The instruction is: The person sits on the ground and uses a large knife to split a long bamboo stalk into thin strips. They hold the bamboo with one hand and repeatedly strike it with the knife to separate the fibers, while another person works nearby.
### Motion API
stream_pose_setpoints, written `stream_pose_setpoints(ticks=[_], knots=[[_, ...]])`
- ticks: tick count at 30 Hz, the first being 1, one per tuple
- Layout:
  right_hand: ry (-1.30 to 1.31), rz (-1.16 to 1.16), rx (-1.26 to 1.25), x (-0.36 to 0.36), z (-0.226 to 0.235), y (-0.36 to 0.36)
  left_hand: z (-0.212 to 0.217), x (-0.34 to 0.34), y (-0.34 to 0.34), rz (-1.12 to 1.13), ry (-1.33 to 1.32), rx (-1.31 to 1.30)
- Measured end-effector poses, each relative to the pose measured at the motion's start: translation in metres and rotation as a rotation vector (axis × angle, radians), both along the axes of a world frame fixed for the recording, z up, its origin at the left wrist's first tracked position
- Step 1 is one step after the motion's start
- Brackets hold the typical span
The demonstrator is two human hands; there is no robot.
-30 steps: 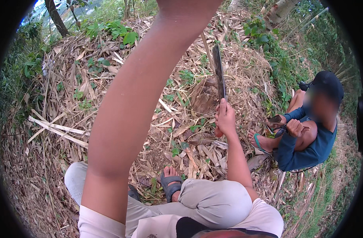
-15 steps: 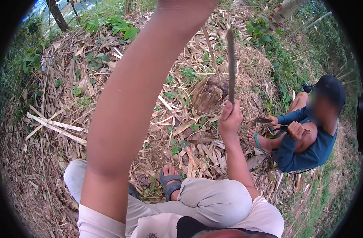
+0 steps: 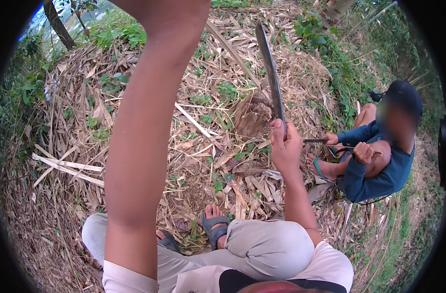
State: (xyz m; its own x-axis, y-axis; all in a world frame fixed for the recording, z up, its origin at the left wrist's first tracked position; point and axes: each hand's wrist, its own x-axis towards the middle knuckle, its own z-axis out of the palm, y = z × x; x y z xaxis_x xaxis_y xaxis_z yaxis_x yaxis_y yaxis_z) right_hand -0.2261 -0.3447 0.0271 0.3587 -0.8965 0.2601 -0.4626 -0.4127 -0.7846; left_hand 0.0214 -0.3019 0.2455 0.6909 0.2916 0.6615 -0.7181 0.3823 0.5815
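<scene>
My right hand is closed round the handle of a long machete, its dark blade pointing up and away from me, tip at the far end. My left arm reaches far forward, and my left hand is cut off by the upper edge, so its fingers do not show. From behind that hand a thin bamboo strip slants down to a brown wood stump; its upper end follows the hand. The machete's blade passes just right of the stump, apart from the strip.
At the right a co-worker squats, holding a knife and a thin strip. Pale split strips lie at the left on dry leaf litter. My sandalled foot stands in front of me. A tree trunk rises at the back left.
My left hand and the strip's upper end have moved left. The machete has tilted leftward, turning more of its flat side to view. The co-worker's knife has shifted slightly.
</scene>
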Motion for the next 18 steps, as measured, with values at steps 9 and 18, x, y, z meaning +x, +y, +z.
stream_pose_setpoints(ticks=[9, 18], knots=[[0.522, -0.186, -0.153, -0.025, -0.095, -0.044, -0.024, 0.019, 0.006, -0.339, 0.075, -0.090], [0.326, -0.048, 0.194, -0.011, -0.043, -0.008, -0.049, 0.031, 0.034, -0.273, 0.255, -0.146]])
